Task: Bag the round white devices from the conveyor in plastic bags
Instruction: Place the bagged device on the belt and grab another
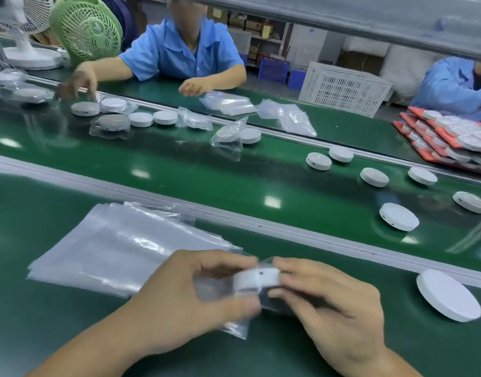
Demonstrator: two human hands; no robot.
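Hands meet low centre, just above green bench [43, 322] on the near side. Left hand [179, 297] pinches clear plastic bag [235, 329] btwn thumb & curled fingers; bag is motion-blurred, its mouth toward the right. Right hand [334, 308] grips round white device [257, 278] by the rim, thumb under, fingers over top. Device sits at bag mouth; can't tell if it's partly inside. Stack of flat bags [111, 254] lies on bench just left of & behind left hand. Second device [448, 295] lies flat on bench at right, near belt rail, apart from both hands. Conveyor belt [206, 172] crosses mid-view w/ loose devices at right, the nearest loose device [399, 220] well apart from hands; bagged & bare ones mixed further left. Across belt, worker in blue shirt [179, 50] has one hand on a device there. Green fan [87, 31] stands far left, white crate [342, 88] behind, red trays [446, 137] of devices far right.
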